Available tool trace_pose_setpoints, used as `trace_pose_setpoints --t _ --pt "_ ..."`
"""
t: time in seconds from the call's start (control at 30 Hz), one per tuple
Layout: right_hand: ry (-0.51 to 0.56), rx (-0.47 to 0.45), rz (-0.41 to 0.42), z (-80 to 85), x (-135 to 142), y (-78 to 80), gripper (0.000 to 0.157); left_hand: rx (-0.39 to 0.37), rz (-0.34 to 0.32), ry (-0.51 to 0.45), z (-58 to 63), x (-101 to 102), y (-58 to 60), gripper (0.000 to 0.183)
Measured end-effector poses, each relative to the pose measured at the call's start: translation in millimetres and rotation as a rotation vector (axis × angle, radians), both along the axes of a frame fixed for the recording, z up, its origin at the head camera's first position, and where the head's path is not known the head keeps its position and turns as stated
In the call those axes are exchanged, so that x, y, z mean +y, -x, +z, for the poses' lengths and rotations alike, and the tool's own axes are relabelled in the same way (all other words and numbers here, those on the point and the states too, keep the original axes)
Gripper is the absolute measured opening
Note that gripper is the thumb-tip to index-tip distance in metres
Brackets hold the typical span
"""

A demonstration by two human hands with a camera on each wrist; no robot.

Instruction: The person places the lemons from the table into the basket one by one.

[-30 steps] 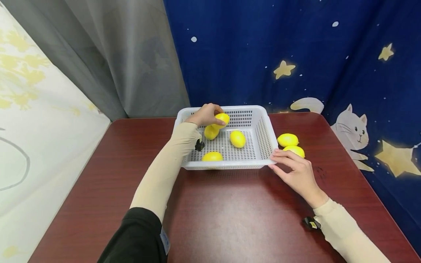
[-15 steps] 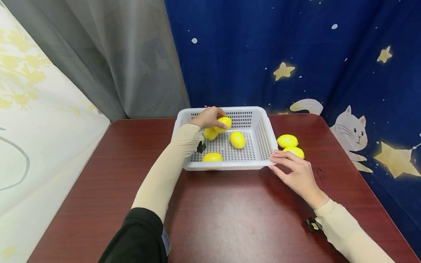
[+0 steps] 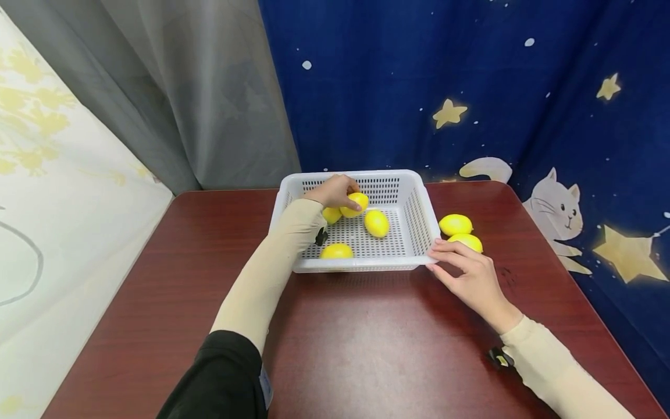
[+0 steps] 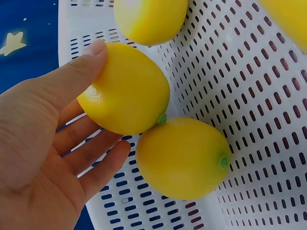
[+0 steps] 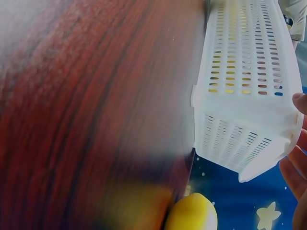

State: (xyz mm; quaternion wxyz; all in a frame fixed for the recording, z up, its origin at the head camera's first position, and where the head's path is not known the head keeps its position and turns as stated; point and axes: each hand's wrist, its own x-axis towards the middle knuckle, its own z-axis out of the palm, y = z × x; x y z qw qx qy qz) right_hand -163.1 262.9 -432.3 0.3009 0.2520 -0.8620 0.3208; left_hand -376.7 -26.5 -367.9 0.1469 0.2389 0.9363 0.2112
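**Lowered a touch: held lemon point(image 4: 127, 91) and left hand point(image 3: 335, 191), inside white basket point(image 3: 361, 263)**

Versus a second ago, neighbour lemon point(image 4: 182, 158) is more covered in the head view. Basket, right hand point(image 3: 469, 272) and the rest: no clear shift.

Left hand: grips held lemon, thumb on the side nearest the wrist camera, other fingers behind and below. Right hand: pinches the basket's near right corner, fingertips on the rim, thumb against the outside.

Held lemon is in the basket's far left part, up against neighbour lemon. Can't tell if its underside bears on the floor. Centre lemon point(image 3: 377, 223) sits right of it, apart; front lemon point(image 3: 337, 251) lies by the near wall. Two outside lemons point(image 3: 460, 233) sit on the table point(image 3: 361, 337), just right of the basket.

Doing it well, my read: keep the pinch light, lemons are smooth and could squirt out. Keep the lemon low; if letting go, wait until the floor takes the weight, then spread thumb and fingers evenly. Don't shove neighbour lemon, it'd likely roll. Right hand should only steady the corner: pressing or lifting could tip the basket.
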Motion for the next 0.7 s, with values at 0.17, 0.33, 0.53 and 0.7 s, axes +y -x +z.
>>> trace_pose_setpoints --t 0.17,0.33,0.53,0.7 --pt "-0.011 -0.013 -0.004 1.4 -1.2 0.2 0.044 -0.009 0.014 0.019 -1.9 -0.4 -1.2 0.047" --pt "-0.007 -0.020 -0.014 1.8 -1.6 -0.9 0.049 -0.025 0.015 0.030 -4.5 -0.2 -1.5 0.041" --pt "-0.002 -0.009 -0.002 1.8 -1.2 -1.1 0.044 -0.051 0.039 0.021 -6.5 0.1 -1.4 0.030" --pt "-0.020 -0.012 0.000 2.2 0.8 -0.4 0.040 -0.049 0.029 0.029 -3.7 1.2 -2.8 0.029"
